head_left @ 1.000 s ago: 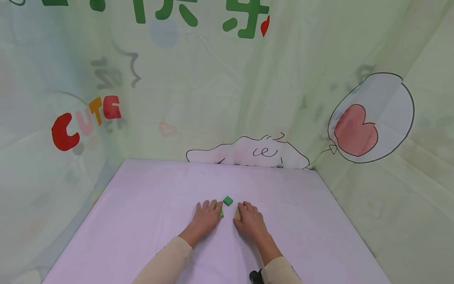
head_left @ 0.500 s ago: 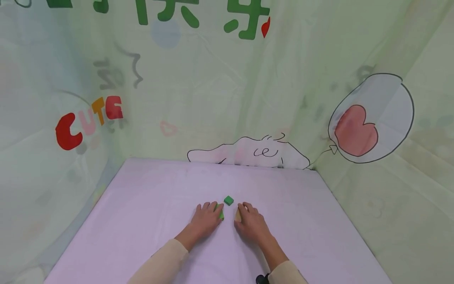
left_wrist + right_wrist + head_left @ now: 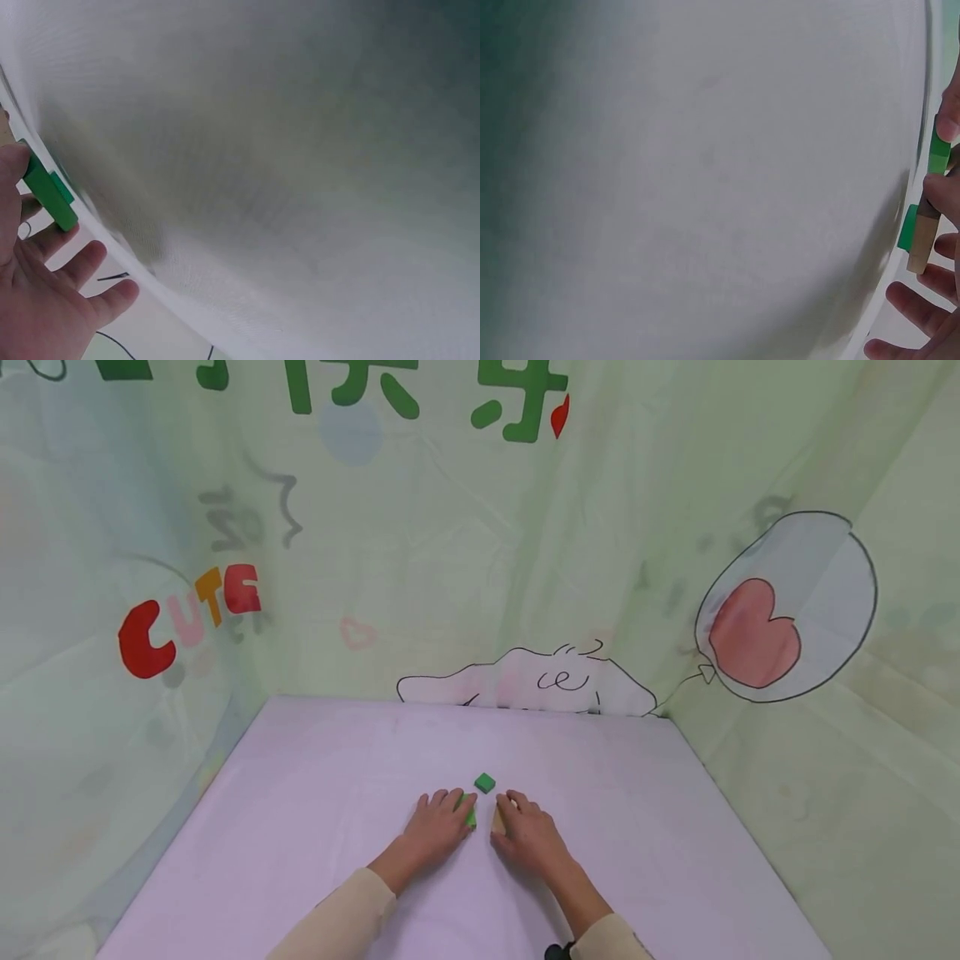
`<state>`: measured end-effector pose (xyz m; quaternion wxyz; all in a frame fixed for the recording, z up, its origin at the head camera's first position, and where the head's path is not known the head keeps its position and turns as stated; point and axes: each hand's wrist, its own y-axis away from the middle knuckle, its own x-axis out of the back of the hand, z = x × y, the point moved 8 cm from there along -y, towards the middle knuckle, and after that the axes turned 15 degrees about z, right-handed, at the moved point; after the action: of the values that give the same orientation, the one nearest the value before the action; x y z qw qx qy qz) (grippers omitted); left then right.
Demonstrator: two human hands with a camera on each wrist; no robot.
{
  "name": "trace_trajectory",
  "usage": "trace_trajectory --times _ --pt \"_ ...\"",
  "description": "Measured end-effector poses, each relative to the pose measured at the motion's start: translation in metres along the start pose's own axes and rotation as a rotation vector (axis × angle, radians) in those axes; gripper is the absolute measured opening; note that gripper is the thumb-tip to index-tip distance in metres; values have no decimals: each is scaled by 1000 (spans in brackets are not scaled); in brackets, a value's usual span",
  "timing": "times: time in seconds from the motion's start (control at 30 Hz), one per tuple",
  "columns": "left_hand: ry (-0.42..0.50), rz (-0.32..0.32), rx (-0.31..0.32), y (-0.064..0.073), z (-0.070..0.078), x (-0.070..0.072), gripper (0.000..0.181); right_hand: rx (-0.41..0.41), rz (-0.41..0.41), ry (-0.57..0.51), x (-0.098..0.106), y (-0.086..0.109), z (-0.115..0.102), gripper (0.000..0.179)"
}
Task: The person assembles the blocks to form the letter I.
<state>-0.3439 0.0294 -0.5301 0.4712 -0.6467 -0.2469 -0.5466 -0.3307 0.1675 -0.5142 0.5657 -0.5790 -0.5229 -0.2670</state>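
My left hand pinches a bright green block near the middle of the table. In the left wrist view the same green block sits between thumb and a finger, with the other fingers spread. Facing it, my right hand holds a tan wooden block by its ends; the right wrist view shows that wooden block between thumb and finger. A narrow gap separates the two held blocks. Just beyond both hands lies a small darker green block, touched by neither hand.
A pale lilac cloth covers the table. Printed curtains rise behind and on both sides. Close to the right sleeve, at the bottom edge, is a small black object, mostly cut off.
The right hand with the wooden block has shifted slightly left, and the two held blocks are a little closer together. The small green block appears to stay in place.
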Motion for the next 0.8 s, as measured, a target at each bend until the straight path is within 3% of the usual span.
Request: trace_trajectory --times 0.37,0.8 --pt "14 -11 -4 2 -1 -2 55 24 -30 -10 -1 3 -4 62" --pt "-7 20 -22 7 -2 3 54 74 -71 -36 -2 6 -14 63"
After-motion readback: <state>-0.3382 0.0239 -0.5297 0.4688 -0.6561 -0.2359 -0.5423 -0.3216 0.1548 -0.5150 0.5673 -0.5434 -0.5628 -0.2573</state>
